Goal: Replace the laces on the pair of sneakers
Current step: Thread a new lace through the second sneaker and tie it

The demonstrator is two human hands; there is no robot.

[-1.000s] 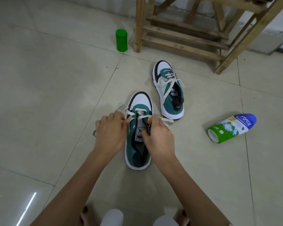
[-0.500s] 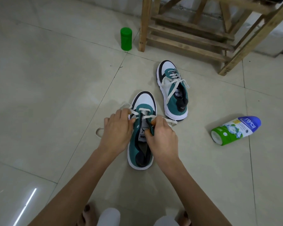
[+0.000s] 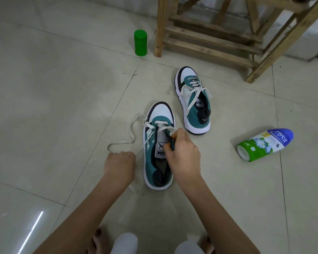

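Observation:
A green, white and black sneaker point(image 3: 159, 147) lies on the tiled floor in front of me, toe pointing away. Its cream lace point(image 3: 130, 131) is threaded through the front eyelets and loops out over the floor to the left. My left hand point(image 3: 120, 165) is a fist left of the shoe, gripping a stretched strand of that lace. My right hand point(image 3: 182, 153) pinches the shoe's right eyelet edge beside the tongue. The second sneaker point(image 3: 193, 99) lies farther off to the right, laced loosely, with a dark sock tucked inside.
A green-and-blue powder bottle point(image 3: 264, 144) lies on its side at the right. A green cylindrical container point(image 3: 140, 42) stands beside the leg of a wooden stool frame point(image 3: 209, 35) at the back. My bare feet and knees show at the bottom edge.
My left hand has pulled back from the shoe's left eyelets toward me and left, drawing the lace taut. My right hand stays on the shoe's right side.

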